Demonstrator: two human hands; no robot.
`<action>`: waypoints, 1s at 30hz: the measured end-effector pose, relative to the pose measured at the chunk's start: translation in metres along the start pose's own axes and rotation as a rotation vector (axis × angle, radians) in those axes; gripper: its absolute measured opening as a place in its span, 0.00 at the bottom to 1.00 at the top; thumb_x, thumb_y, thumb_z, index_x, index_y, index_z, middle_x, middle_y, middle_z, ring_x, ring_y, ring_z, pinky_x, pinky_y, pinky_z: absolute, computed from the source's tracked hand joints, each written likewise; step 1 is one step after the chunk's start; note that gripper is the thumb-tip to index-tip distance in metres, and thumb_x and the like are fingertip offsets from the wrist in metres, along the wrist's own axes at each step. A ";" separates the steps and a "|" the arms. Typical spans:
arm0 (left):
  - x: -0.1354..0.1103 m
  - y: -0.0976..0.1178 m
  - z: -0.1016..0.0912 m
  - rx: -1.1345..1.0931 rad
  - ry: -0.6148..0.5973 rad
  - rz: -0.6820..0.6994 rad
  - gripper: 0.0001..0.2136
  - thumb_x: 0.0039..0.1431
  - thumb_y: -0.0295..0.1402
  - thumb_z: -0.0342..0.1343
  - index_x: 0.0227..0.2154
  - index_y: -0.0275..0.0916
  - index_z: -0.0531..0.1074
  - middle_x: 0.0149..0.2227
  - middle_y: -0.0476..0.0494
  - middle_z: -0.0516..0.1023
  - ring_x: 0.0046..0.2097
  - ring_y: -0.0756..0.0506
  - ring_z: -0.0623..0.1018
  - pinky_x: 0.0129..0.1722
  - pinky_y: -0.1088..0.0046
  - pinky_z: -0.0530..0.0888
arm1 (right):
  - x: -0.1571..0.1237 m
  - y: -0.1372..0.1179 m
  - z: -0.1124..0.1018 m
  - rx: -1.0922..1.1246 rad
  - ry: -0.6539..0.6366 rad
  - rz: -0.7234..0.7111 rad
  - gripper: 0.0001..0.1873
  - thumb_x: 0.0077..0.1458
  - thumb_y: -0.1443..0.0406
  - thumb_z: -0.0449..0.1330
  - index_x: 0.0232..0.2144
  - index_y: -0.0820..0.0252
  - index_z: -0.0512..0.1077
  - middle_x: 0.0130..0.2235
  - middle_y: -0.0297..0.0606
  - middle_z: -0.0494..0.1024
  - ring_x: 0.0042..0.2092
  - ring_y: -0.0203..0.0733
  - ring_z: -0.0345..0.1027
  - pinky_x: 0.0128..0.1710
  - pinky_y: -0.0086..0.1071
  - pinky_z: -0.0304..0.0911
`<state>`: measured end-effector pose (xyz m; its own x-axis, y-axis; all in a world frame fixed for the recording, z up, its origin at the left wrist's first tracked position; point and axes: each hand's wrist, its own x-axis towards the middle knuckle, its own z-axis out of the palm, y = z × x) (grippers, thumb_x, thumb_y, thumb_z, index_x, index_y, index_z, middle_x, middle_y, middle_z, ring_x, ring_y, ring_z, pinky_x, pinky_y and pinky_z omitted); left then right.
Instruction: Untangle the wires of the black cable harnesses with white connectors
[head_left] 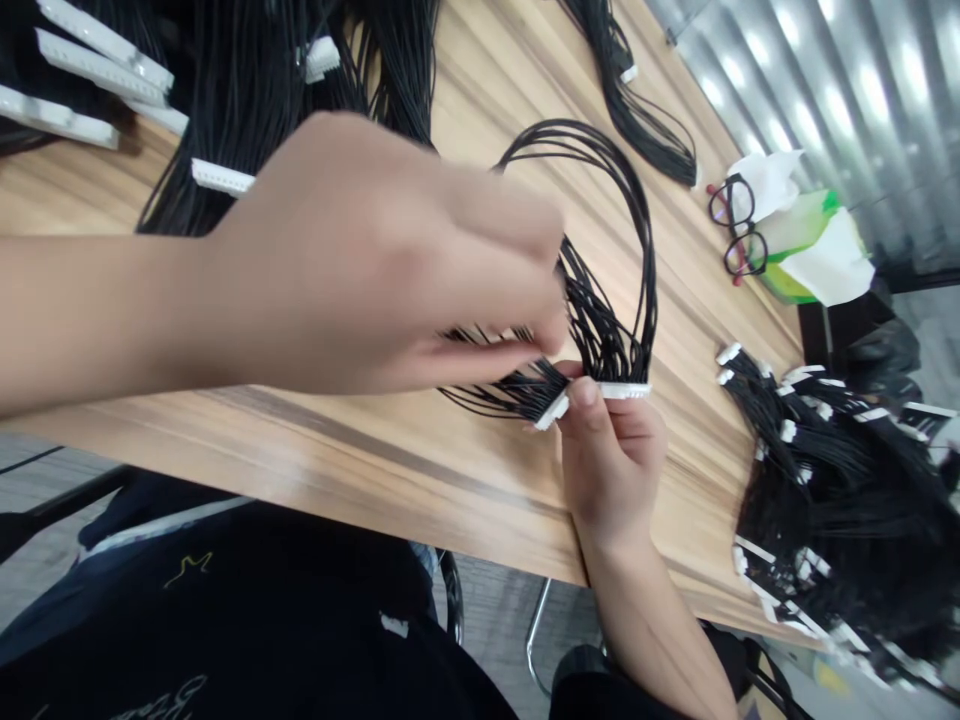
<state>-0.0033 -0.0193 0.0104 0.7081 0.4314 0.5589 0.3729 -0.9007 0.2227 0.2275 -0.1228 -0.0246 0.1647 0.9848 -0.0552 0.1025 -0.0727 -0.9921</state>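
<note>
My right hand (611,455) pinches two white connectors (596,395) of a black wire harness (600,250) that loops over the wooden table (360,450). My left hand (390,255) reaches across from the left, blurred by motion, its fingers closed in a pinch on the black wires just behind the connectors. The wire loop arcs up and away from both hands.
A heap of black harnesses with white connectors (847,490) lies at the right. More harnesses (247,90) lie at the top left, another bundle (645,110) at the top. Black glasses (739,225) and a green tissue pack (814,245) sit near the far right edge.
</note>
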 end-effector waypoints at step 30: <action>0.010 0.011 0.009 0.156 -0.201 0.125 0.28 0.73 0.24 0.34 0.32 0.43 0.82 0.35 0.52 0.85 0.33 0.48 0.81 0.26 0.70 0.65 | -0.009 -0.001 0.009 -0.053 0.001 -0.012 0.15 0.66 0.52 0.67 0.30 0.52 0.82 0.29 0.33 0.85 0.32 0.41 0.79 0.34 0.36 0.75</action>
<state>0.0129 -0.0242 0.0114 0.8533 0.3325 0.4016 0.3515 -0.9358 0.0278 0.2169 -0.1299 -0.0243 0.1637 0.9856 -0.0434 0.1568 -0.0694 -0.9852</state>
